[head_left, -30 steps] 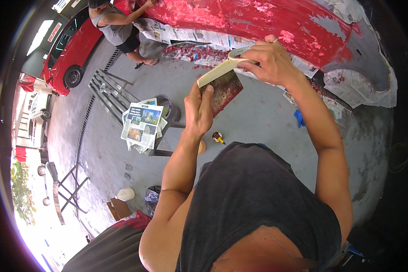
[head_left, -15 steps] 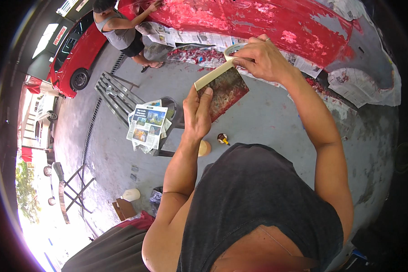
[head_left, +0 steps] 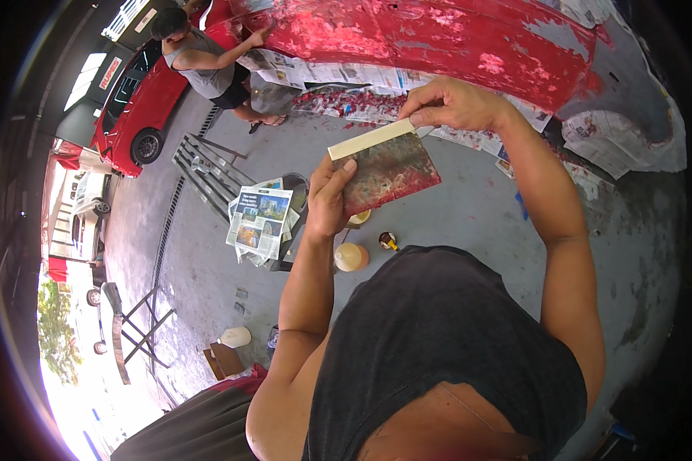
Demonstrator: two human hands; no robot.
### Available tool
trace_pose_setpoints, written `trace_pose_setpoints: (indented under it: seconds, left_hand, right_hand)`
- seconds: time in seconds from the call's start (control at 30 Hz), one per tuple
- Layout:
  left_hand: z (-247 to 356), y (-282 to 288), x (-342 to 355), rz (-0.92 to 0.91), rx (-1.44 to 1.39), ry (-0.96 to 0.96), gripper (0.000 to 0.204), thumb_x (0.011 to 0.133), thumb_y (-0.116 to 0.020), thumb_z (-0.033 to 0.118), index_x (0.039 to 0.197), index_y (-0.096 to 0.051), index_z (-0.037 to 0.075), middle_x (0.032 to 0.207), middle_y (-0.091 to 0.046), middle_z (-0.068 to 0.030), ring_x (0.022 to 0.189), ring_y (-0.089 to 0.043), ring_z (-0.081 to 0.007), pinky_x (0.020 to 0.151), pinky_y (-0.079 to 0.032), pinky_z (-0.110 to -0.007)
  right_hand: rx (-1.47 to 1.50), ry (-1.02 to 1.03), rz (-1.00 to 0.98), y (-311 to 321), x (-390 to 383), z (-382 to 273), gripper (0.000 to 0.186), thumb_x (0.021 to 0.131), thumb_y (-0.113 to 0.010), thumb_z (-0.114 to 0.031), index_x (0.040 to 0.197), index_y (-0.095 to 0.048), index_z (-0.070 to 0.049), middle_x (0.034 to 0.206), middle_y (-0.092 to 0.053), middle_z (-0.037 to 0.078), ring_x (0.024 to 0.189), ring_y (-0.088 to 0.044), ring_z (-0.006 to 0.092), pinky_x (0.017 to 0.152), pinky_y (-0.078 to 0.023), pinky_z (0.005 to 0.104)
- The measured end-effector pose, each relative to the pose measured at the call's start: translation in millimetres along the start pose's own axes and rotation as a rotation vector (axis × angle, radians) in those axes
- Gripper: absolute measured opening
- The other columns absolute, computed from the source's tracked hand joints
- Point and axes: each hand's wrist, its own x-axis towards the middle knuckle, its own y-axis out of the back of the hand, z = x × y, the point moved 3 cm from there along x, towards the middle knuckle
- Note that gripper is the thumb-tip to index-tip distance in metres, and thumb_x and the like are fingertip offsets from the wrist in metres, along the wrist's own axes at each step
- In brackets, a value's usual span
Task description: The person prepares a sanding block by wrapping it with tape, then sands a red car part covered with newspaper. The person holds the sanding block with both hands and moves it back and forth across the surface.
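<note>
My left hand [head_left: 332, 188] grips a flat rectangular board [head_left: 390, 173] smeared dark grey and red, its thumb over the face near the left edge. A strip of cream masking tape [head_left: 369, 139] lies along the board's upper edge. My right hand [head_left: 438, 107] is closed at the upper right end of that strip, thumb and forefinger pinching it; the tape roll seen earlier is mostly hidden behind these fingers.
A red, patchily sanded car body [head_left: 469, 42] with newspaper masking spans the top. A co-worker [head_left: 207, 65] touches it. Newspapers [head_left: 257, 223] rest on a metal bench [head_left: 207, 177]. A jug [head_left: 350, 257] and small tin [head_left: 388, 240] stand on the floor; a red car [head_left: 138, 107] is behind.
My right hand has turned and moved slightly down, and the roll has mostly dropped out of sight. The board has tilted flatter in my left hand, showing more of its face.
</note>
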Motion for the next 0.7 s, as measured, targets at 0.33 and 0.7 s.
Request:
trace_pose_setpoints:
  seconds: [0.33,0.7]
  left_hand:
    - [-17,13,16,0.08,0.383,-0.012,0.022,0.103,-0.072,0.019,0.103,-0.075,-0.002,0.088,-0.071,0.0014,0.079,-0.059,-0.0057,0.071,-0.048,-0.025]
    - [-15,-1,15,0.03,0.594,0.004,0.024,0.102,-0.074,0.022,0.101,-0.075,-0.002,0.086,-0.069,0.0034,0.076,-0.057,-0.0048,0.067,-0.046,-0.024]
  right_hand:
    - [-0.124,-0.075,-0.083,-15,-11,7,0.018,0.093,-0.074,-0.013,0.107,-0.077,-0.002,0.1,-0.069,0.009,0.096,-0.065,0.0227,0.087,-0.05,0.0366]
    - [0.037,-0.216,-0.112,-20,-18,-4,0.018,0.094,-0.074,-0.015,0.104,-0.077,-0.001,0.095,-0.068,0.005,0.088,-0.062,0.0144,0.08,-0.049,0.0315]
